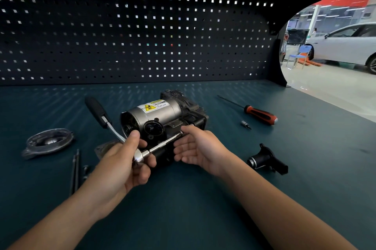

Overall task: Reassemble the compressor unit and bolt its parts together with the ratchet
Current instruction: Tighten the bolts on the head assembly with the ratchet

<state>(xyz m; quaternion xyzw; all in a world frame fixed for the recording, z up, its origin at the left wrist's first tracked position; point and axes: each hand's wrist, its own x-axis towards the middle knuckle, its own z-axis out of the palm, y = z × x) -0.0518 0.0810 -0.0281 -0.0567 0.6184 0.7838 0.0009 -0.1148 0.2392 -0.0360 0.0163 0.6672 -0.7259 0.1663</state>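
ITEM: compressor unit, one. It lies on its side on the bench mat, just beyond the fingertips of both hands, with its open end facing the person, probably so the end fasteners can be reached.

ITEM: ratchet, one, with one extension bar. The left hand grips the ratchet head, thumb over the top and fingers curled underneath. The black grip rises up and away past the thumb. The bar runs from the left fingers across to the right thumb and points into the unit's lower body. Holding at the head likely steadies the bar while its tip is seated; whether it sits on a bolt cannot be told.

ITEM: right hand, palm upturned, fingers loosely spread and holding nothing, cupped at the bar's far end, apparently to guide it.

LOOSE PARTS, outward of the left fingers:
- round cover, one
- long bolts, two, side by side
- flat plate, one, partly under the left hand

LOOSE PARTS, outward of the right fingers:
- screwdriver, one
- socket bit, one
- black fitting, one

Judgement: the cover and fitting are not yet mounted
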